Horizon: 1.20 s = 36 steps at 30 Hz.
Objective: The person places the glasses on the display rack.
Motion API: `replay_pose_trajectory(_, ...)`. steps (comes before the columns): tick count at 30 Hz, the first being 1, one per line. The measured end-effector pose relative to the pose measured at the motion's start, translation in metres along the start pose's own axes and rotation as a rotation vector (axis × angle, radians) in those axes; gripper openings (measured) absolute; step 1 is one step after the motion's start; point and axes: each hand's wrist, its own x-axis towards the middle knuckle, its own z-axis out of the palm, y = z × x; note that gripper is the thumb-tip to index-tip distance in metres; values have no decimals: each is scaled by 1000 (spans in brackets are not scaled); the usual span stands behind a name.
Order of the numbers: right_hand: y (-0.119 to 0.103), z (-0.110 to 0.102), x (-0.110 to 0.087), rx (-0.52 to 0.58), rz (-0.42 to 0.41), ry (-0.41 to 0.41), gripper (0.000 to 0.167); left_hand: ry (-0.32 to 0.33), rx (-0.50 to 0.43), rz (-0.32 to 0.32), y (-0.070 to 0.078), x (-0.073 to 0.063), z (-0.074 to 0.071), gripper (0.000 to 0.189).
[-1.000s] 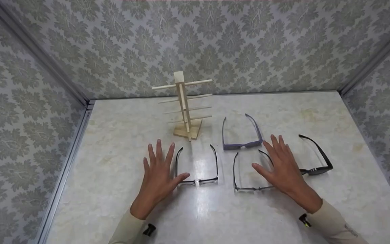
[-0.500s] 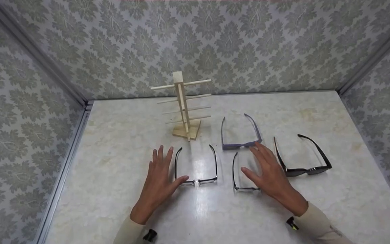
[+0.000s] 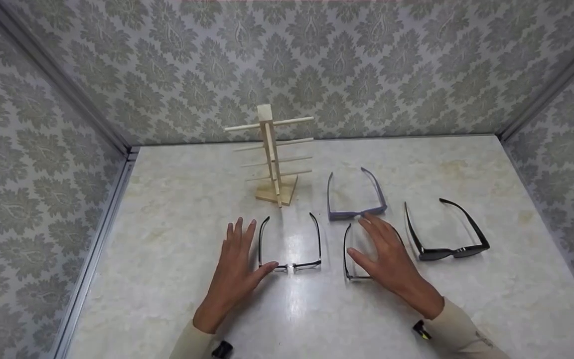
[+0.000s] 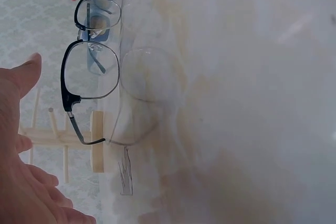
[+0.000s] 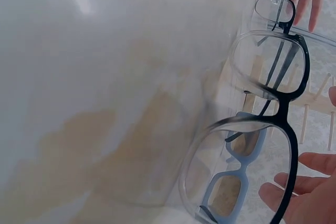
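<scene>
My left hand [image 3: 232,274], fingers extended, is at the left side of a pair of black half-rim eyeglasses [image 3: 307,265]. Its thumb overlaps the frame's left corner in the head view, but the left wrist view shows a gap between thumb and eyeglasses [image 4: 67,80]. My right hand [image 3: 391,262] hovers over a second pair of eyeglasses [image 3: 346,254], hiding part of the front and the right temple. Nothing is held in it, and its fingers are loosely bent. The right wrist view shows that pair's dark upper rim and clear lower rim [image 5: 283,108] large and near.
Purple-framed glasses [image 3: 345,216] lie just beyond my right fingertips. Black sunglasses [image 3: 434,254] lie farther right. A wooden stand with several pegs [image 3: 269,144] stands behind, near the patterned back wall [image 3: 307,60]. All rest on a marbled table [image 3: 177,189].
My right hand has moved left and slightly nearer the body, uncovering the black sunglasses. The left hand's fingers have drawn closer together. The glasses have not moved.
</scene>
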Motion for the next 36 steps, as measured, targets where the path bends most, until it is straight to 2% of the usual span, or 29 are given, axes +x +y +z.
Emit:
replay_pose_trajectory(18,-9,9,5,-2,7,-47,73,-7,-3,-15,-2,-5,-1,103)
replay_pose_trajectory(31,-21,18,7,50,-45,-38,71,-21,-13,-24,-2,-6,1,102)
replay_pose_trajectory(36,-25,21,7,62,-39,-47,71,11,-34,-6,-1,-7,1,100)
